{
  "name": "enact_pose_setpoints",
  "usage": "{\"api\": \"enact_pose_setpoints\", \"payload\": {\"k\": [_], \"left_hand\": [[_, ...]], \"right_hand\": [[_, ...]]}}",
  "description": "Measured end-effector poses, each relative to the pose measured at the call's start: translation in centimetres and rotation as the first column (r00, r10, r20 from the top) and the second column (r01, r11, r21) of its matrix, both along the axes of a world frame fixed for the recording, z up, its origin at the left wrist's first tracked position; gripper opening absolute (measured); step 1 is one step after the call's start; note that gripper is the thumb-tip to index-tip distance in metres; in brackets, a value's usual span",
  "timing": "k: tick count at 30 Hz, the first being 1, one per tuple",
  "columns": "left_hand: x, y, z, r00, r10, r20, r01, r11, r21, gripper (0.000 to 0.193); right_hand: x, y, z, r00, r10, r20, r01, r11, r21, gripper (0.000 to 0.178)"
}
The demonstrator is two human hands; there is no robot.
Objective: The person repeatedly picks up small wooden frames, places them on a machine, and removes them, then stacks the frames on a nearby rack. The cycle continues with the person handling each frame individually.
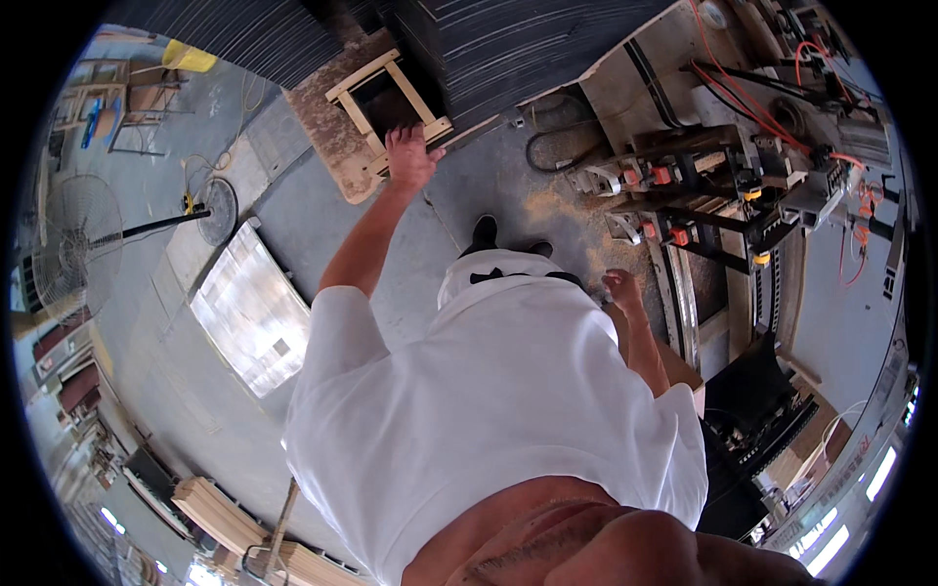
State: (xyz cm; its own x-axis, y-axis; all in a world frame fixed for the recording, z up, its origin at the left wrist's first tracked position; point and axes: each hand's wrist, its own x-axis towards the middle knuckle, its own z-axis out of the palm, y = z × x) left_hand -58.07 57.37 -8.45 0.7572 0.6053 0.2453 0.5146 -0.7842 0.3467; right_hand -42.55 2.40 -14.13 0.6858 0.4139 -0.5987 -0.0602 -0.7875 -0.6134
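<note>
A light wooden frame [410, 90], made of pale slats around a dark opening, stands at the far middle on a worn brown board [337, 146]. My left hand [410, 158] reaches out to its near end, fingers spread over the near slat and thumb held apart. It appears to touch the slat without wrapping round it. Off to the right, close to my hip, my right hand [622, 290] hangs with loosely bent fingers and nothing visible in them. The machine with red and yellow parts is the nearest equipment to it.
Dark ridged panels [528, 49] rise behind the frame. A machine [703, 190] with orange hoses stands right, sawdust [557, 210] beneath it. At left are a pedestal fan [78, 244] and a shiny sheet [252, 308] on the floor. Stacked wood strips [220, 513] lie lower left.
</note>
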Motion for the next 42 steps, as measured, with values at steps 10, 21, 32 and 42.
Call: {"api": "enact_pose_setpoints", "payload": {"k": [10, 21, 32, 42], "left_hand": [[0.6, -0.3, -2.7, 0.992, -0.006, 0.128, 0.008, 1.000, -0.021, 0.040], [0.0, -3.4, -1.8, 0.995, 0.019, 0.103, -0.029, 0.995, 0.093, 0.053], [7.4, -27.8, -5.4, 0.893, -0.396, 0.213, 0.442, 0.688, -0.576, 0.036], [28.1, -47.3, 6.1, 0.674, -0.582, 0.455, 0.686, 0.263, -0.679, 0.028]], "right_hand": [[-5.3, -2.7, -0.4, 0.986, -0.156, -0.054, 0.160, 0.984, 0.074, 0.022], [-5.4, -10.6, 14.9, 0.889, -0.208, 0.409, 0.211, 0.977, 0.038, 0.029], [-12.7, -33.6, 50.9, 0.191, 0.300, 0.935, 0.856, 0.415, -0.308, 0.029], [-23.0, -47.0, 52.2, 0.264, -0.186, 0.946, 0.964, 0.097, -0.250, 0.034]]}}
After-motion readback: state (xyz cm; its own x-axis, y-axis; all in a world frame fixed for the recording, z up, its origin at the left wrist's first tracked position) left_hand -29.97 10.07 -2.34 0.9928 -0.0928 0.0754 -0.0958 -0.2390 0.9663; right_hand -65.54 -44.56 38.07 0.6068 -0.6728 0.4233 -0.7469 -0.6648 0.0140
